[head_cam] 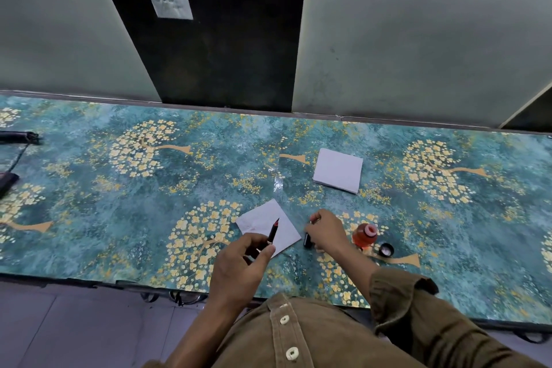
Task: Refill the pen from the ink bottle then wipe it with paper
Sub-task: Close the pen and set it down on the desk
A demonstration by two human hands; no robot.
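My left hand (242,263) grips a black pen (272,233) by its lower end, its red-stained tip pointing up and away over a single sheet of white paper (257,221) lying on the table. My right hand (327,231) rests on the table just right of the paper, fingers curled over a black pen part (307,240) whose end pokes out below the hand. An open bottle of red ink (365,236) stands upright right beside that hand. Its black cap (386,249) lies on the table to the bottle's right.
A small stack of white paper (339,170) lies farther back on the blue floral table (149,194). Dark objects with a cable (18,140) sit at the far left edge. A wall rises directly behind the table.
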